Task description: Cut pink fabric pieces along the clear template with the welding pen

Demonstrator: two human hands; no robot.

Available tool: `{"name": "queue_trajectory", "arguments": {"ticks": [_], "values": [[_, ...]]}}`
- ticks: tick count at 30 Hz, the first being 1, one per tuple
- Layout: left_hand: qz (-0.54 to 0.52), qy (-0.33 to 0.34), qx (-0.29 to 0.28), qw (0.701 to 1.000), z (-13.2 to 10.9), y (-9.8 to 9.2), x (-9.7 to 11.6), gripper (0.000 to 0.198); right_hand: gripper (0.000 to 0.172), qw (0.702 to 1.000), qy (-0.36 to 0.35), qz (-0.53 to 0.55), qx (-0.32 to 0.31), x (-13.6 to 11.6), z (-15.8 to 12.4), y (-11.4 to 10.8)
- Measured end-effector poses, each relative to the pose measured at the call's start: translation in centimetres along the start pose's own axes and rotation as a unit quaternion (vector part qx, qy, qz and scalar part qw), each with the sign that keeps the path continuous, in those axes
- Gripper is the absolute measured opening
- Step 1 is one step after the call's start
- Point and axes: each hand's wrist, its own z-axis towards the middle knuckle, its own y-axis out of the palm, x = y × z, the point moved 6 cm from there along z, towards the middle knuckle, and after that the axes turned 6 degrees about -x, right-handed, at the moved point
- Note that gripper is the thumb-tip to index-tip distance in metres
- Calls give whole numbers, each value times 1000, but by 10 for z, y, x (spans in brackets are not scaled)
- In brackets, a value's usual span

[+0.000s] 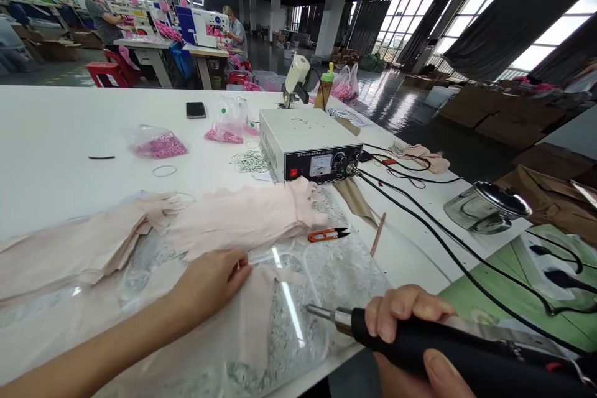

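Note:
My left hand [212, 283] lies on a piece of pale pink fabric [254, 317] near the table's front edge, fingers closed in a pinch on its edge. My right hand [410, 329] grips a black handheld tool [420, 348] whose metal tip [321, 312] points left, just above a clear plastic sheet [326, 280]. More pink fabric pieces [242, 217] are stacked behind the left hand. Small orange thread snips [328, 235] lie to the right of that stack.
A white control box [308, 143] with dial and meter stands mid-table, black cables [420, 224] running from it toward me. Bags of pink parts [158, 144], a phone [195, 109], a bottle [325, 87] and a glass lid [487, 206] lie around. People work at sewing tables far left.

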Motion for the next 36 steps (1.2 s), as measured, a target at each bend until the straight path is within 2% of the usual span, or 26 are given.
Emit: {"name": "queue_trajectory", "arguments": {"ticks": [2, 7, 9, 11, 13, 15, 17, 19, 21, 22, 24, 27, 29, 31, 33, 36], "values": [[-4, 14, 7, 1000, -16, -2, -7, 27, 15, 1000, 18, 13, -10, 3, -2, 2], [6, 108, 40, 993, -67, 3, -12, 30, 15, 998, 54, 41, -11, 19, -11, 9], [17, 104, 46, 993, -79, 7, -9, 23, 15, 997, 47, 53, 3, 28, -12, 9], [27, 110, 26, 993, -82, 9, -1, 28, 16, 997, 42, 60, 17, 38, -9, 10], [43, 162, 15, 986, -79, 6, 14, 35, 15, 997, 36, 60, 28, 47, -4, 12], [61, 255, 26, 965, -73, -3, 31, 35, 14, 997, 32, 57, 40, 55, 1, 17], [73, 365, 29, 928, -66, -9, 46, 36, 13, 997, 29, 53, 49, 62, 6, 25], [94, 455, 12, 885, -60, -8, 54, 35, 11, 997, 30, 45, 52, 67, 11, 34], [113, 500, -4, 858, -52, 1, 56, 32, 12, 998, 28, 37, 53, 70, 14, 41], [118, 502, 0, 857, -47, 6, 54, 32, 13, 998, 24, 33, 56, 70, 15, 42], [111, 472, 39, 874, -35, 12, 47, 32, 14, 997, 8, 28, 67, 64, 17, 37], [97, 430, 100, 892, -21, 14, 38, 33, 15, 995, -15, 32, 97, 46, 14, 19], [89, 444, 90, 887, -18, 12, 39, 33, 18, 993, -17, 44, 109, 32, 7, 4], [77, 471, 55, 877, -15, 9, 42, 33, 19, 993, -8, 47, 105, 21, -3, -7], [61, 493, 22, 868, -13, 8, 43, 37, 19, 994, 4, 43, 104, 14, -14, -14], [25, 490, 14, 871, -7, 12, 40, 36, 20, 992, 12, 39, 123, 10, -29, -18]]}}
